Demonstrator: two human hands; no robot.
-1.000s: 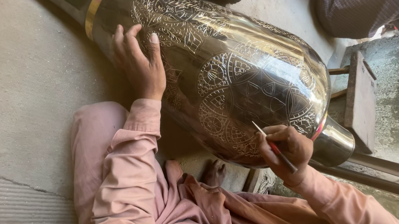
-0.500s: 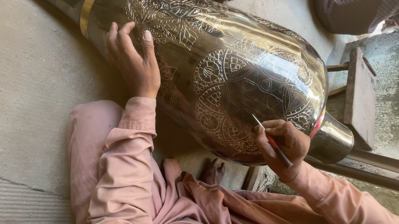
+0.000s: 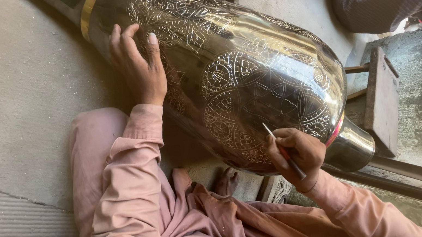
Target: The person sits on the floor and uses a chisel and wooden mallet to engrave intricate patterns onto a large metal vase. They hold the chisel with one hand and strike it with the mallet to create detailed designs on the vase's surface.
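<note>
Concrete floor (image 3: 4, 98) below: right hand (image 3: 296, 156) pinching thin engraving tool (image 3: 281, 150), tip against big engraved metal vase (image 3: 248, 69) lying sideways at centre, left hand (image 3: 139, 68) spread flat on vase's far-left shoulder, wooden block (image 3: 382, 100) right.

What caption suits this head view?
Left hand steadies a large engraved dark metal vase; right hand holds a thin engraving tool.

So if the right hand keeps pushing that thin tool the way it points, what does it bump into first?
Most likely the engraved metal vase: the right hand aims the thin tool up and left, and its tip already seems to touch the patterned surface.
</note>
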